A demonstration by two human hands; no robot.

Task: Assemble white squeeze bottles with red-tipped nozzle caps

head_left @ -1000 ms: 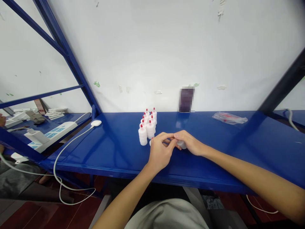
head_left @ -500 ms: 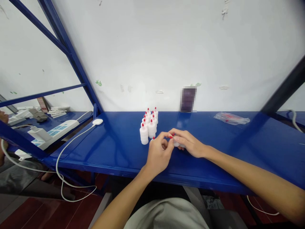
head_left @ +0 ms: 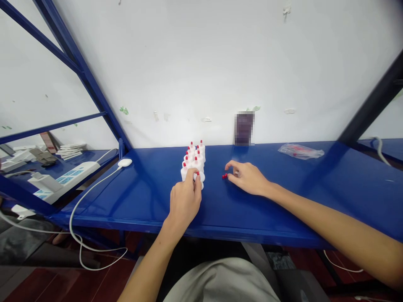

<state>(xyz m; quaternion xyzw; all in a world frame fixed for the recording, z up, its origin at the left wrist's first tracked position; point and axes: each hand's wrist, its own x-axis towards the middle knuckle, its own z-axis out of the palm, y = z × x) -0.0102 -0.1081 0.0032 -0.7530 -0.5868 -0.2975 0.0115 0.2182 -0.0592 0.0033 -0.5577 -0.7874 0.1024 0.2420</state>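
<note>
Several white bottles with red tips [head_left: 200, 162] stand in a close group on the blue table [head_left: 151, 184]. At the front of the group, my left hand [head_left: 185, 197] pinches the top of a white bottle [head_left: 202, 177] by its red cap. To the right, my right hand [head_left: 247, 178] is low over the table with thumb and forefinger apart. Small red caps [head_left: 224, 176] lie on the table beside its fingertips.
A clear plastic bag with red pieces [head_left: 300, 151] lies at the back right. A dark blurred upright object [head_left: 244, 129] leans on the wall. At the left are a power strip [head_left: 74, 174] and a white cable [head_left: 77, 201].
My hands have moved apart. The left one went left to the bottle group with a bottle; the right one let go of the bottle and is beside red caps now visible on the table.
</note>
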